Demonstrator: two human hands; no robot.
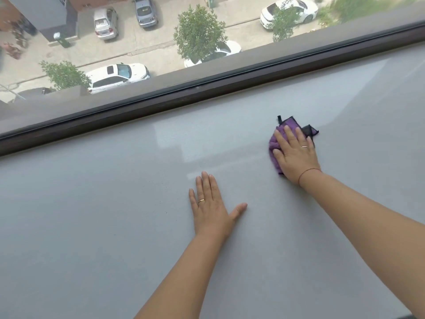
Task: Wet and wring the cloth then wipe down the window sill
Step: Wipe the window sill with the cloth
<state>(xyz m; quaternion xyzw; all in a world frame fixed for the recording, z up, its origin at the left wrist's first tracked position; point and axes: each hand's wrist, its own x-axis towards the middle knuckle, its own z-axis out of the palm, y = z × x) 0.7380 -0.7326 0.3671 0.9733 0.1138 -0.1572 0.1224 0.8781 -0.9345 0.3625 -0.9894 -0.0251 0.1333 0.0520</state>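
A wide grey window sill (115, 215) fills the lower part of the head view. On it, right of centre, lies a purple cloth (274, 146) with black edging, folded small. My right hand (295, 153) presses flat on top of the cloth, fingers spread toward the window; most of the cloth is hidden under the palm. My left hand (212, 209) rests flat on the bare sill to the left and nearer to me, fingers apart, holding nothing.
A dark brown window frame (207, 90) runs diagonally along the sill's far edge, with glass above it. Through the glass, far below, are parked cars and trees. The sill's near edge shows at the bottom right corner.
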